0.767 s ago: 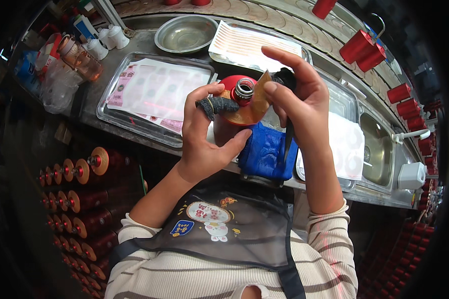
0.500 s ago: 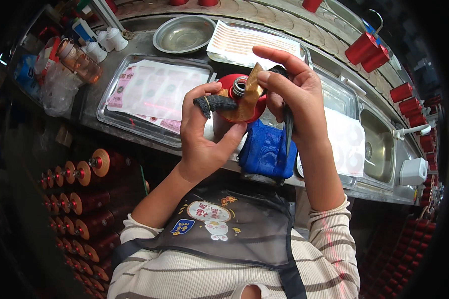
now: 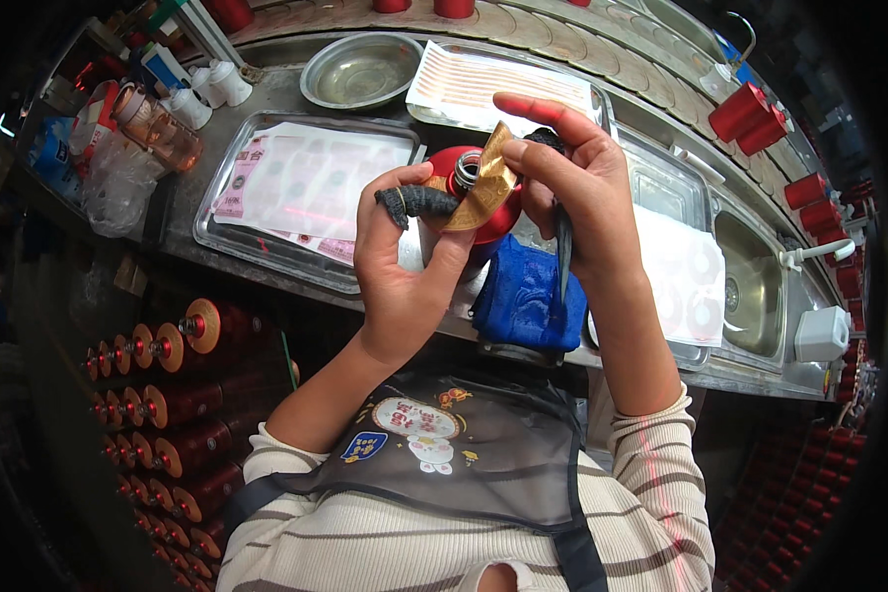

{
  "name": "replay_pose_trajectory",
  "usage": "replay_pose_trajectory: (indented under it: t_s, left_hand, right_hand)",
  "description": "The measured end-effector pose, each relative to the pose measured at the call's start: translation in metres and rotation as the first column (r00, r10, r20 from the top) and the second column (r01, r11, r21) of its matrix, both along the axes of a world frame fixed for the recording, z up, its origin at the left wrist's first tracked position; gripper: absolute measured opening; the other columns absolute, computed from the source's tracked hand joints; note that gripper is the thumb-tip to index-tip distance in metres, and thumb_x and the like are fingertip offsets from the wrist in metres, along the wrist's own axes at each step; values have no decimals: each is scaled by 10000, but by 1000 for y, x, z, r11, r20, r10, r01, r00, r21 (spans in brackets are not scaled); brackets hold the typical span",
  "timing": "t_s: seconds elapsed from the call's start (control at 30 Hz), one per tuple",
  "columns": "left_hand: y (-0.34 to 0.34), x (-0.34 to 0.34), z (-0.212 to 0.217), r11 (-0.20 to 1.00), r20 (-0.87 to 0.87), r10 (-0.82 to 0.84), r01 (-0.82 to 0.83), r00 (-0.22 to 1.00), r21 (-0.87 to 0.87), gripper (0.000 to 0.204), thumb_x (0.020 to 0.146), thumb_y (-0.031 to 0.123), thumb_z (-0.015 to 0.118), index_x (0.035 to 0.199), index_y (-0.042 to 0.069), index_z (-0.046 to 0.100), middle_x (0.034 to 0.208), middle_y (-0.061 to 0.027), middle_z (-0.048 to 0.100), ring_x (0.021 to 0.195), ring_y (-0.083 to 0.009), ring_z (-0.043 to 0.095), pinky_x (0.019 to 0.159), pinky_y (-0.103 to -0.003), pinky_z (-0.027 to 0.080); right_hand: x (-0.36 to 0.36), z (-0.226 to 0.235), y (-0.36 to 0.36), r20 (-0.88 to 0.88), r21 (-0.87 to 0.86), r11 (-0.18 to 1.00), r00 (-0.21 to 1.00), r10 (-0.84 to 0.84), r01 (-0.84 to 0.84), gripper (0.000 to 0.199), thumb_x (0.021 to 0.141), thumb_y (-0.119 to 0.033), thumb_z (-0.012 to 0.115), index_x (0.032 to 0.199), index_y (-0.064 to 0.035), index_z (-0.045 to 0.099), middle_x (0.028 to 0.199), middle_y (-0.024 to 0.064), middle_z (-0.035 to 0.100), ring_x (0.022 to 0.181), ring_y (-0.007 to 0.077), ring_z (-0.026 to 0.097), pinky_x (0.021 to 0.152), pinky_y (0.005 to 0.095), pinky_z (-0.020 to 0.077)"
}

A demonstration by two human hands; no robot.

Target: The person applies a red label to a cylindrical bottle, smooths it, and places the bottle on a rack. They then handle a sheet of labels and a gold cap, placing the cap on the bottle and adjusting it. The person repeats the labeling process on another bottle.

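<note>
A red bottle (image 3: 505, 219) with a bare silver threaded neck (image 3: 467, 170) stands tilted between my hands. Around its left side curls my left hand (image 3: 402, 281), with the thumb at the lower edge of a curved gold label (image 3: 483, 195). Dark fabric wraps one left finger, which lies across the bottle's shoulder. My right hand (image 3: 587, 183) pinches the label's upper end between thumb and a finger, while its index finger stretches out above. Part of the label is raised off the bottle to the right of the neck. Directly below the bottle sits a folded blue cloth (image 3: 528, 296).
Left lies a metal tray (image 3: 207, 232) with printed sheets; behind it is a metal bowl (image 3: 331, 84). A striped sheet (image 3: 503, 84) lies at the back. Right are a white label sheet (image 3: 696, 266) and a sink (image 3: 750, 316). Racked red bottles (image 3: 183, 400) stand lower left.
The gold label has swung up and turned beside the neck, now showing its face. My left thumb has moved up to its lower edge. Red bottles on the back conveyor have shifted right.
</note>
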State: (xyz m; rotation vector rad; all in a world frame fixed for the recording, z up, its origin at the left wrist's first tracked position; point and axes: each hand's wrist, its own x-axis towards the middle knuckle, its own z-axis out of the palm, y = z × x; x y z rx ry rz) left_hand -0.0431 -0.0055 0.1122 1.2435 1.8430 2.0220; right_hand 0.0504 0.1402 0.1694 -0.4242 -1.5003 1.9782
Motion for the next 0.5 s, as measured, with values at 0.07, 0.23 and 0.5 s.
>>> replay_pose_trajectory:
  t_s: [0.07, 0.23, 0.5]
  left_hand:
    - [2, 3, -1, 1000, -21, 30, -30, 999, 3, 403, 855, 49, 721, 1223, -7, 567, 1279, -123, 516, 1160, -229, 547, 1010, -352, 431]
    - [1, 2, 0, 1000, 8, 3, -3, 1000, 10, 427, 826, 59, 746, 1204, -11, 560, 1281, -133, 507, 1170, -248, 541, 1022, -368, 423]
    - [-1, -3, -1, 994, -166, 111, -108, 980, 29, 392, 780, 44, 767, 1137, -16, 616, 1270, -140, 571, 1165, -302, 588, 1024, -405, 446]
  right_hand:
    - [0, -2, 2, 4, 19, 1000, 1000, 1, -1, 433, 883, -85, 685, 1298, 14, 617, 769, 3, 662, 428, 7, 439, 407, 172, 317]
    - [-1, -4, 2, 6, 21, 1000, 1000, -1, 1, 436, 885, -81, 681, 1305, 11, 612, 765, 1, 662, 433, 5, 434, 407, 169, 316]
    - [0, -4, 3, 6, 41, 999, 1000, 7, -8, 438, 888, -85, 682, 1310, 8, 609, 762, -1, 661, 437, 0, 437, 402, 168, 328]
